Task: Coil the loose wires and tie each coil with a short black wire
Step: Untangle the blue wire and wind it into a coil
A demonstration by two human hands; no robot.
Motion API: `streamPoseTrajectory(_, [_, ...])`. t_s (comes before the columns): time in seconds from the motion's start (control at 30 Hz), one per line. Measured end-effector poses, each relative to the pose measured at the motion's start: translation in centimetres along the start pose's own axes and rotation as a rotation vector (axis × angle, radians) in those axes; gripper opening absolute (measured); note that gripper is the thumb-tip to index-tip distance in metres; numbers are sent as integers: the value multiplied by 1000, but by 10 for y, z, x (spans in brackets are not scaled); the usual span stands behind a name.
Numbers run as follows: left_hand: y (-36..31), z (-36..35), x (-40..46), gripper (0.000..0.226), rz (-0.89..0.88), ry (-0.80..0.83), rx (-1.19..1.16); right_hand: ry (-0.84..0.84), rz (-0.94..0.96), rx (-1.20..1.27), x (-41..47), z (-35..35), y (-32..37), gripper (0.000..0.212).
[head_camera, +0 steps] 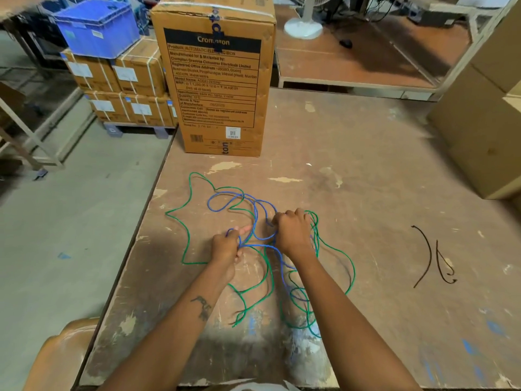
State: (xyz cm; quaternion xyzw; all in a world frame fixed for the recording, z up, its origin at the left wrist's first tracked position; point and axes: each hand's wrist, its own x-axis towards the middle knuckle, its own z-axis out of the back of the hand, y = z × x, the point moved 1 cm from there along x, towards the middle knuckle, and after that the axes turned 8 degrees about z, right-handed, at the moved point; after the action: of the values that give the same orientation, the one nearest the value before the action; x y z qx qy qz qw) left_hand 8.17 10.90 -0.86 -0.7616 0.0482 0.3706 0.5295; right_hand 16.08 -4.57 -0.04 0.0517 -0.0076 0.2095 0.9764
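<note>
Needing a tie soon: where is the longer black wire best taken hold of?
Probably pinch the longer black wire at mid-length from above with the right hand; it lies flat in a gentle arc, clear of the hooked shorter black wire beside it.

Scuffed wooden table, cardboard box
</note>
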Motion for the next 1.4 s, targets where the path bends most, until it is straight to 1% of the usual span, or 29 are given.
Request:
streamPoseTrajectory(0.07, [-2,-3,-3,23,32,13,-27,-109,-11,60,0,7,1,25])
streamPoseTrajectory(0.13, [-4,-9,-4,24,30,-14,-13,-243,-22,154,-2,19,4,28])
streamPoseTrajectory(0.2, [-10,-17,-8,30,18,-49,-20,-370,-26,309,-6,35,8,26])
streamPoseTrajectory(0.23, [-14,-22,-12,30,20,-42,-45,-417,-45,424,-8,42,10,24])
streamPoseTrajectory(0.27, [-18,-27,-16,26,29,-8,-96,-442,-77,539,-10,49,12,22])
streamPoseTrajectory(0.33, [-28,-39,-28,18,96,137,-239,-477,-109,725,-14,57,15,27])
streamPoseTrajectory(0.37, [-32,-43,-34,17,152,228,-289,-466,-118,838,-15,60,16,32])
streamPoseTrajectory(0.4, [-37,-46,-39,21,210,315,-319,-420,-126,957,-16,64,16,38])
streamPoseTrajectory(0.43, [-41,-48,-43,25,254,384,-321,-347,-117,1054,-17,68,15,44])
streamPoseTrajectory(0.47, [-44,-51,-45,27,271,438,-309,-263,-84,1098,-20,72,13,51])
streamPoseTrajectory(0.5, [-47,-53,-47,27,265,469,-283,-191,-18,1091,-24,77,11,56])
streamPoseTrajectory(0.57, [-53,-56,-55,29,238,521,-251,-72,135,966,-34,87,7,65])
streamPoseTrajectory(0.6, [-55,-58,-59,32,227,534,-260,-32,182,908,-39,92,5,67])
streamPoseTrajectory(0.67, [-57,-61,-67,33,193,574,-301,3,217,891,-50,102,2,69])
streamPoseTrajectory(0.73, [-58,-62,-73,31,174,619,-343,-15,260,963,-62,115,2,72])
streamPoseTrajectory(0.8, [-58,-66,-79,34,169,651,-339,-44,275,1076,-75,124,3,78])
streamPoseTrajectory(0.87, [-57,-74,-87,30,159,636,-313,-107,201,1136,-83,130,1,75])
streamPoseTrajectory(0.93, [-56,-81,-95,26,149,606,-292,-170,62,1168,-89,131,-3,63])
streamPoseTrajectory(1.03, [-54,-89,-102,29,140,627,-299,-288,-159,1187,-95,128,-12,42])
streamPoseTrajectory(1.1, [-50,-91,-107,30,133,624,-280,-320,-284,1241,-96,129,-17,41])
streamPoseTrajectory(1.17, [-48,-94,-115,30,121,626,-266,-298,-399,1319,-97,126,-24,45])
streamPoseTrajectory(1.2, [-47,-95,-118,29,116,627,-266,-289,-444,1311,-98,125,-28,48])
streamPoseTrajectory(1.27, [-46,-96,-122,29,120,630,-287,-260,-505,1285,-104,125,-34,62])
streamPoseTrajectory(1.3, [-46,-96,-124,29,124,633,-293,-234,-516,1319,-107,125,-36,66])
streamPoseTrajectory(1.33, [-46,-97,-125,30,130,639,-298,-201,-505,1393,-111,128,-37,64])
streamPoseTrajectory(1.4, [-45,-98,-131,33,144,675,-335,-103,-429,1560,-119,135,-36,51])
